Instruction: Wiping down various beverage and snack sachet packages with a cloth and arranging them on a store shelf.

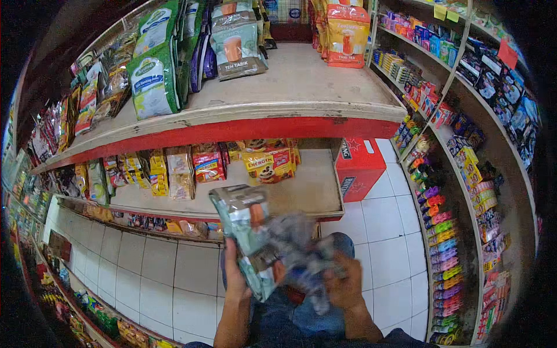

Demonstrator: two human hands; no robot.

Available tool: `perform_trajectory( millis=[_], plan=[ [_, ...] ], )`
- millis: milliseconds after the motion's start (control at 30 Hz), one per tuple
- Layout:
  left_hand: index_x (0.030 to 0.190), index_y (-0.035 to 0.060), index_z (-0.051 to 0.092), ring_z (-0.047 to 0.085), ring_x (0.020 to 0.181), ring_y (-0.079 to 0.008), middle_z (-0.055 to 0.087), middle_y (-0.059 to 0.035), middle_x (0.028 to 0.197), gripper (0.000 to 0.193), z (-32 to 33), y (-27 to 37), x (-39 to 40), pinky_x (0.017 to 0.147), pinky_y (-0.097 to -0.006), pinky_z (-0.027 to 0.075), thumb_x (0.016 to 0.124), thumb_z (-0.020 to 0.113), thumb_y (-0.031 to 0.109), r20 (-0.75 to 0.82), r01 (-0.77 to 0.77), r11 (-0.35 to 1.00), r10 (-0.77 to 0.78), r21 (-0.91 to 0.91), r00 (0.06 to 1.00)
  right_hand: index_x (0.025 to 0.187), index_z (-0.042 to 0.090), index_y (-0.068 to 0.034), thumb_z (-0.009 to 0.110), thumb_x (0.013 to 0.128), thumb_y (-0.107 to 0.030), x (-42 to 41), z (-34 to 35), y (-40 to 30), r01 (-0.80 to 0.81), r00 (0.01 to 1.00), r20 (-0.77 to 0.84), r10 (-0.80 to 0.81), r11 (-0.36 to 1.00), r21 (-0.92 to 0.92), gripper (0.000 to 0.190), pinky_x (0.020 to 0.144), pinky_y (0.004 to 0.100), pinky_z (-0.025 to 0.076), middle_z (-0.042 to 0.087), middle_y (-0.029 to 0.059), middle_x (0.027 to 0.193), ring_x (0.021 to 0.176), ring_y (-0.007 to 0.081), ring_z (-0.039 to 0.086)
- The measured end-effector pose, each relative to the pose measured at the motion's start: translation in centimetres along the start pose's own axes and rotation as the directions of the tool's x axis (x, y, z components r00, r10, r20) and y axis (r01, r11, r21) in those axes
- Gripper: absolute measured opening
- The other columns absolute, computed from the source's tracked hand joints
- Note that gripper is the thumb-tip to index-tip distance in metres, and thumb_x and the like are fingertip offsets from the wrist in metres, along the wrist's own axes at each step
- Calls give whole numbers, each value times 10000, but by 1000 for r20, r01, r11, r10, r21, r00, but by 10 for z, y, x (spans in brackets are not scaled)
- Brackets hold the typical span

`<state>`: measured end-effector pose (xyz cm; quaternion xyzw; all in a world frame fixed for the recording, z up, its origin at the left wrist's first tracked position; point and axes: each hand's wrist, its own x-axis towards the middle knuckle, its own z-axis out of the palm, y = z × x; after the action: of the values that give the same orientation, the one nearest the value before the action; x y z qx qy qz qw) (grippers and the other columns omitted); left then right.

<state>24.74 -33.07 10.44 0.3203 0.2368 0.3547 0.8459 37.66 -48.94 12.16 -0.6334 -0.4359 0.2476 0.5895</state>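
My left hand (236, 272) grips a bundle of grey-green teh tarik sachets (248, 222) low in front of me, just before the lower shelf. At its right, my right hand (346, 278) is blurred by motion and has its fingers closed on a crumpled, dark greyish cloth or wrap (300, 248), whose exact kind I cannot tell. More teh tarik packs (237, 48) stand on the upper shelf (287, 93), left of orange Thai tea packs (347, 37). Energen packets (270, 165) lie on the lower shelf.
Green-and-white packs (152, 87) stand at the upper shelf's left. A red carton (359, 169) sits on the tiled floor (385, 222) beside the lower shelf. Shelves with many small colourful packets (444, 261) curve along the right side; other stocked shelves line the left.
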Motion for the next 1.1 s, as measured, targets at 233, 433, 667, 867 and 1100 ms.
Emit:
perform_trajectory(
  millis=[233, 433, 667, 867, 1100],
  plan=[
    [1397, 88, 268, 453, 1200, -258, 411, -119, 1347, 716, -4, -41, -5, 982, -395, 404, 867, 559, 472, 151, -17, 983, -10, 180, 989, 1330, 466, -95, 679, 779, -228, 49, 28, -30, 227, 956, -101, -276, 913, -339, 605, 883, 394, 448, 565, 206, 1170, 978, 361, 572],
    [1321, 46, 398, 509, 1143, -267, 505, -138, 1252, 629, 21, -8, 10, 947, -395, 442, 920, 404, 530, 19, -56, 996, 58, -70, 998, 1329, 476, -128, 691, 697, -52, 7, 35, 2, 236, 971, 123, -206, 906, -351, 672, 848, 386, 473, 574, 203, 1118, 1013, 363, 561],
    [1286, 62, 435, 562, 1060, -274, 531, -142, 1203, 631, -12, -9, 20, 893, -406, 479, 909, 388, 566, 57, -21, 962, 38, -273, 998, 1322, 420, -5, 575, 891, -160, -8, 6, 17, 113, 968, -247, 49, 791, 602, 483, 822, 336, 490, 602, 151, 1070, 974, 237, 601],
    [1195, 21, 504, 538, 1087, -223, 558, -100, 1151, 524, -56, -68, -2, 950, -345, 423, 951, 386, 470, -92, 84, 996, -82, 17, 992, 1290, 420, 45, 495, 933, -183, 28, 31, 4, -299, 951, -23, 308, 937, 180, 430, 856, 341, 463, 614, 165, 1064, 1004, 280, 596],
    [1200, 17, 503, 526, 1104, -226, 553, -104, 1163, 520, -47, -46, 11, 962, -345, 409, 953, 387, 459, -81, 80, 985, -68, 152, 994, 1258, 467, 38, 578, 805, -85, -9, 24, 20, -16, 998, 66, 19, 999, -46, 482, 838, 349, 478, 610, 238, 1078, 989, 322, 621]
  ],
)
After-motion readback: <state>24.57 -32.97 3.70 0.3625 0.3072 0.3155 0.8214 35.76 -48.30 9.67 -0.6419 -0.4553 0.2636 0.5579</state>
